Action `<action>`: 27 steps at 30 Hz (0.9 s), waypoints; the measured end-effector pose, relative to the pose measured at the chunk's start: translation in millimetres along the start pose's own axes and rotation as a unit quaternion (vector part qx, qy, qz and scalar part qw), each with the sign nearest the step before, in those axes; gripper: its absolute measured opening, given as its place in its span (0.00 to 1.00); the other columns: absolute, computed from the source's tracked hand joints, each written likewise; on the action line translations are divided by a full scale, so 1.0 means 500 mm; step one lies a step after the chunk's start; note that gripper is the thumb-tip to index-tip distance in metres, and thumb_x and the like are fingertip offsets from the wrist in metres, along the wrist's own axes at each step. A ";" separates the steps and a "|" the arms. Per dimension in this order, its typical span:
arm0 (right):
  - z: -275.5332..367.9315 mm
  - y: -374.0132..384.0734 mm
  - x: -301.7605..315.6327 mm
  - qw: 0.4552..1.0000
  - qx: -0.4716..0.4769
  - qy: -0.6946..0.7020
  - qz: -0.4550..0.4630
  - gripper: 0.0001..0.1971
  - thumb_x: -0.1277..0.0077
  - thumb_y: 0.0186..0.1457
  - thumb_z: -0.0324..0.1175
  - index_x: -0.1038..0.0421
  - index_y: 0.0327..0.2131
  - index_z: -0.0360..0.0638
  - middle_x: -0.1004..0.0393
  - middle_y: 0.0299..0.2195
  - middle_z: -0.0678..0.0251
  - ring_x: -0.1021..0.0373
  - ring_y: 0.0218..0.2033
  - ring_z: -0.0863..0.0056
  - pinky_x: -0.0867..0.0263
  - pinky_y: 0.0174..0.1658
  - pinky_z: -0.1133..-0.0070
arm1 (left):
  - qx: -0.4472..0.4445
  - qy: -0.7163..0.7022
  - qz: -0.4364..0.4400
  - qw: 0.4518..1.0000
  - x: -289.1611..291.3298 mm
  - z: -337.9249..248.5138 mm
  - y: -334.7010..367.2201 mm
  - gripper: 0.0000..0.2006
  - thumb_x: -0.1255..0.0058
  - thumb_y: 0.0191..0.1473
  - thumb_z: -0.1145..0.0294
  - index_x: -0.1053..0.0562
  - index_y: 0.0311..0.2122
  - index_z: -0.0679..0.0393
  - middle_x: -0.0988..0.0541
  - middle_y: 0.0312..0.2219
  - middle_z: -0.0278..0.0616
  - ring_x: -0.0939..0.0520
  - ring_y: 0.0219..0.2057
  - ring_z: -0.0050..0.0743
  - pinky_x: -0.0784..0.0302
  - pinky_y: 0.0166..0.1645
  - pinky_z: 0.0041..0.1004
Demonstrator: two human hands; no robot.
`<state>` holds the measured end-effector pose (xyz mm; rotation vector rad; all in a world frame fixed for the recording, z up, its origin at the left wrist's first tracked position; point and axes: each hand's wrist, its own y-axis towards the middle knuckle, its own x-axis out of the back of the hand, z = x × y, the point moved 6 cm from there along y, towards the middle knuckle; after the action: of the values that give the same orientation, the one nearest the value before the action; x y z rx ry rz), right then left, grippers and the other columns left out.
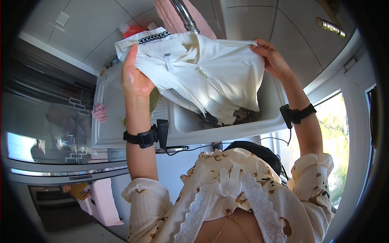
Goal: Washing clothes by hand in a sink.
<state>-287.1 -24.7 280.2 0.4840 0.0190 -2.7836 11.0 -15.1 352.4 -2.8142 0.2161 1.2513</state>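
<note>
White garment, a shirt with a collar and a black-and-white patterned trim, hangs spread between both hands above the white sink. The left hand is closed on one upper edge of the cloth, near the trimmed part, with the thumb in front and the fingers hidden behind. The right hand pinches the opposite upper corner between thumb and fingers. The lower part of the garment falls down into the basin, where it touches some darker cloth lying at the bottom.

In my judgement, the main risk is that the fabric slips. The skin of the left hand shines as if it is wet, and the right hand holds only a small corner, so the weight of the hanging cloth can pull it free. The metal faucet stands just behind the top edge, and the cloth may catch on it if it is lifted higher. The hem can also tangle with the dark cloth below.

The fabric looks thin, soft and smooth, with many folds and a small sewn label inside. The sink is hard, glossy and rectangular with rounded corners. The faucet is a curved shiny tube. A pink towel with a rough, fluffy surface hangs behind it, and the wall is of large pale tiles.
</note>
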 end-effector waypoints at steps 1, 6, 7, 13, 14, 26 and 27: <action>-0.005 0.001 0.000 1.000 -0.003 -0.007 0.001 0.06 0.55 0.48 0.30 0.33 0.31 0.41 0.31 0.27 0.72 0.34 0.29 0.86 0.38 0.35 0.87 | -0.005 0.002 -0.016 1.000 -0.002 0.005 0.000 0.20 0.69 0.53 0.62 0.41 0.47 0.64 0.35 0.45 0.47 0.35 0.47 0.41 0.44 0.52 0.39; -0.073 0.015 0.013 0.999 -0.030 -0.017 -0.028 0.08 0.55 0.49 0.31 0.34 0.33 0.40 0.31 0.29 0.71 0.35 0.30 0.86 0.38 0.36 0.87 | -0.023 -0.024 0.032 0.999 -0.024 0.021 0.002 0.19 0.70 0.54 0.62 0.40 0.47 0.64 0.34 0.45 0.46 0.35 0.47 0.41 0.44 0.52 0.39; -0.076 0.014 0.016 0.999 -0.031 -0.017 -0.029 0.08 0.55 0.49 0.31 0.34 0.33 0.40 0.31 0.29 0.71 0.35 0.30 0.86 0.38 0.36 0.87 | -0.021 -0.024 0.027 0.999 -0.027 0.023 0.001 0.19 0.70 0.54 0.62 0.40 0.47 0.64 0.34 0.45 0.46 0.35 0.47 0.41 0.45 0.52 0.39; -0.102 0.020 0.033 0.998 -0.043 -0.037 -0.038 0.08 0.54 0.47 0.31 0.33 0.32 0.41 0.32 0.27 0.73 0.36 0.30 0.86 0.41 0.37 0.86 | -0.025 -0.015 0.024 0.999 -0.020 0.011 -0.015 0.20 0.68 0.53 0.63 0.42 0.48 0.65 0.36 0.46 0.47 0.36 0.48 0.41 0.47 0.53 0.38; -0.110 0.019 0.042 0.996 -0.049 -0.074 -0.024 0.08 0.55 0.47 0.31 0.34 0.32 0.40 0.33 0.28 0.72 0.36 0.31 0.84 0.41 0.38 0.86 | -0.025 -0.015 0.024 0.999 -0.021 0.015 -0.020 0.20 0.68 0.53 0.63 0.42 0.48 0.65 0.36 0.46 0.47 0.36 0.48 0.41 0.47 0.53 0.38; -0.111 0.007 -0.143 0.936 0.061 -0.341 0.063 0.30 0.47 0.40 0.40 0.45 0.46 0.38 0.33 0.36 0.60 0.39 0.40 0.74 0.47 0.46 0.80 | 0.042 0.003 0.127 0.991 -0.041 0.086 -0.023 0.22 0.65 0.52 0.63 0.44 0.50 0.66 0.38 0.47 0.45 0.38 0.49 0.36 0.47 0.54 0.32; -0.117 0.016 -0.165 0.951 0.070 -0.290 0.083 0.28 0.47 0.41 0.39 0.43 0.45 0.36 0.32 0.36 0.61 0.38 0.40 0.75 0.46 0.46 0.80 | 0.042 0.002 0.127 0.991 -0.046 0.094 -0.023 0.22 0.65 0.52 0.63 0.44 0.50 0.66 0.38 0.47 0.45 0.38 0.49 0.36 0.47 0.54 0.32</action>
<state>-191.9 -3.4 252.8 -0.3040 -0.3372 -2.6582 -37.0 3.9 337.6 -2.7841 0.6285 1.2458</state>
